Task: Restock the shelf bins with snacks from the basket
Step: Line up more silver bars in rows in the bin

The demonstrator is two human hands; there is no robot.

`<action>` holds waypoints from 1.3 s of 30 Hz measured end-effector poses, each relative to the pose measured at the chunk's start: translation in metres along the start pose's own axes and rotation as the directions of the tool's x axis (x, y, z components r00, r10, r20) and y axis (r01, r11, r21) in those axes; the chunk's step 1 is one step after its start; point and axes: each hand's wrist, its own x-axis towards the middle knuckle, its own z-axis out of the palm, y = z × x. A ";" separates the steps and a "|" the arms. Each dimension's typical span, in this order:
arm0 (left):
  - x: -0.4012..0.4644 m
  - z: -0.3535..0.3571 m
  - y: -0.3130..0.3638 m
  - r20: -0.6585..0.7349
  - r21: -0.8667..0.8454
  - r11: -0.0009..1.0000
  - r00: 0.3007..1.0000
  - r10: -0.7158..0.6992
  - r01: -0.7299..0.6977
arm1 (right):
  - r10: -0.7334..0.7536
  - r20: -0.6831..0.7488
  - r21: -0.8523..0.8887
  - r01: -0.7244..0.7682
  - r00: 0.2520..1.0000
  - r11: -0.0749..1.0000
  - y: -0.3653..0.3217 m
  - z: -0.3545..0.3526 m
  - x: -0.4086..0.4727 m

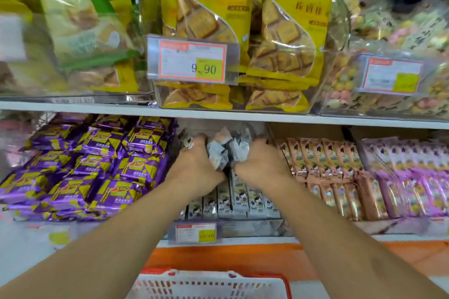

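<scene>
— Head view: what is held in each grip?
— A bunch of grey snack packets (pixel 224 153) is clutched between the left hand (pixel 194 167) and right hand (pixel 260 165), tilted every way.
— And the bin?
— The grey-packet bin (pixel 243 224) lies directly below both grips, its rows standing upright; the basket (pixel 211 284) is well behind.

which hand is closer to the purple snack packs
Left. The left hand holds grey packets right beside the purple snack packs; the right hand grips the same bundle on its far side, nearer the pink packs.
</scene>
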 end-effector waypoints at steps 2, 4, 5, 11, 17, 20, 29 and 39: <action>0.004 0.006 -0.007 -0.061 -0.040 0.999 0.998 -0.001 -0.001 | -0.025 -0.058 -0.043 0.022 0.998 0.999 0.001 0.004 -0.001; 0.004 0.010 -0.009 -0.099 -0.021 1.000 0.995 0.021 -0.023 | -0.071 -0.086 -0.104 0.062 0.994 0.993 -0.001 0.003 -0.009; 0.003 0.012 -0.009 -0.105 0.024 0.999 0.994 0.038 -0.035 | -0.100 -0.094 -0.140 0.086 0.991 0.986 -0.001 0.003 -0.014; -0.011 0.013 -0.008 -0.047 0.293 0.953 0.994 0.102 -0.084 | -0.257 -0.211 -0.199 0.216 0.943 0.956 -0.003 -0.003 -0.036; -0.044 0.007 -0.014 -0.076 0.417 0.896 0.976 0.204 -0.155 | 0.066 0.279 0.565 -0.219 0.958 0.795 -0.014 -0.018 -0.048; -0.057 0.003 -0.019 -0.189 0.327 0.895 0.907 0.375 -0.302 | -0.086 0.282 0.599 -0.105 0.956 0.794 -0.005 -0.013 -0.057; -0.076 0.009 -0.018 -0.007 -0.332 0.900 0.955 0.295 -0.280 | -0.123 0.156 0.601 0.004 0.980 0.799 0.000 0.009 -0.066; -0.065 -0.001 -0.020 0.306 -0.890 0.398 0.939 0.156 0.224 | -0.352 0.135 0.699 0.163 0.926 0.697 0.015 -0.002 -0.051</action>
